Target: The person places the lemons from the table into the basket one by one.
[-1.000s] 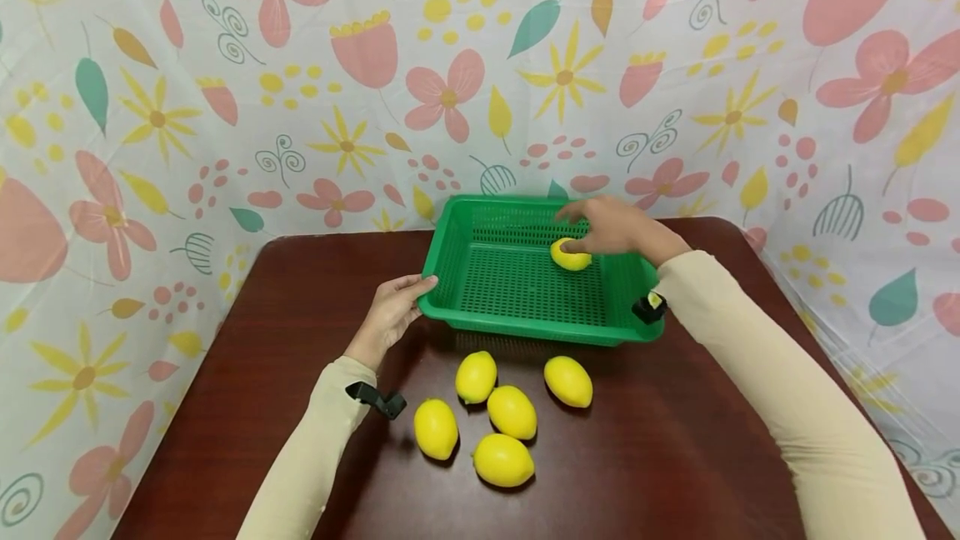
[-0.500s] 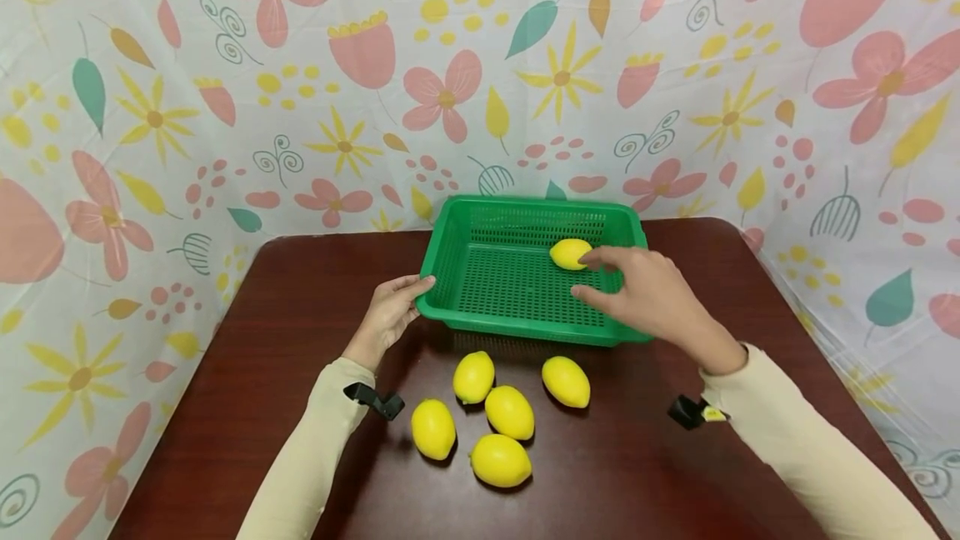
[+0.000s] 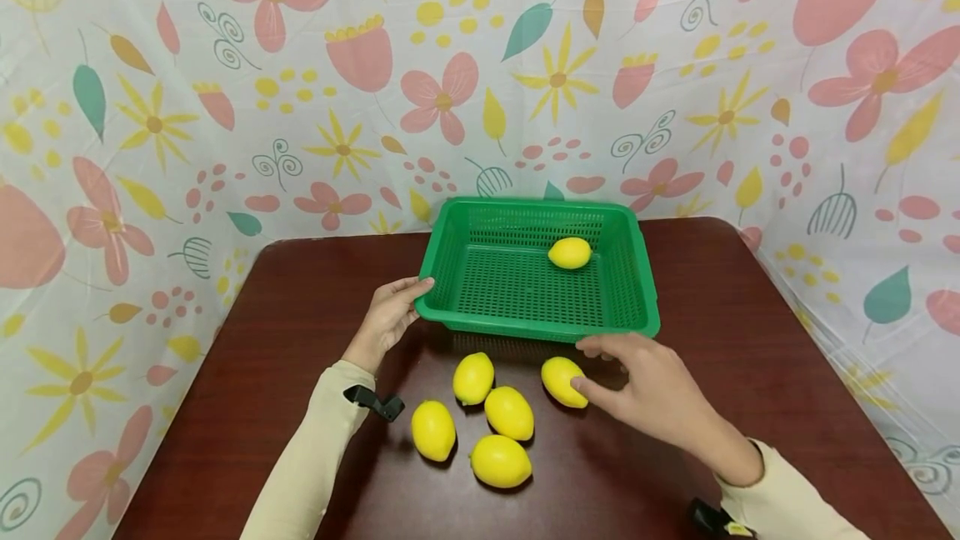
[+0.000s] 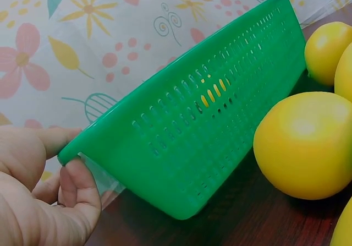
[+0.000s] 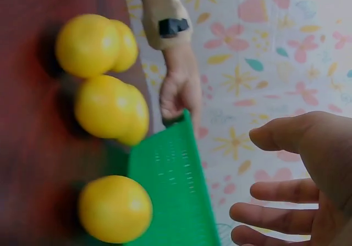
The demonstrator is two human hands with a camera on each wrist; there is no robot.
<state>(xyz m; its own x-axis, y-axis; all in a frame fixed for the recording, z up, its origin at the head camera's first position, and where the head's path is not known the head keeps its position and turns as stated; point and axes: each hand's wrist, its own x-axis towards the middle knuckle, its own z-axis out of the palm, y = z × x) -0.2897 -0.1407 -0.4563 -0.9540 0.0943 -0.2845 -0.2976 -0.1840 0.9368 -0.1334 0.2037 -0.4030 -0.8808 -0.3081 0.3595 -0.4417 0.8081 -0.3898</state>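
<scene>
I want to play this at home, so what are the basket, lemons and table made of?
The basket looks like smooth, slightly shiny plastic: even green, with neat moulded slots. The lemons look smooth and glossy, with bright highlights; plastic or real, I can't tell. The table seems varnished wood or laminate: red-brown, streaky, softly reflective.

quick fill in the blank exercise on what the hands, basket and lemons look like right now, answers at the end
The left hand grips a basket whose colour is ____.
The number of lemons inside the basket is ____.
The number of lemons lying on the table is ____.
The right hand, its thumb and fingers apart, holds ____.

Missing words: green; one; five; nothing.
</scene>
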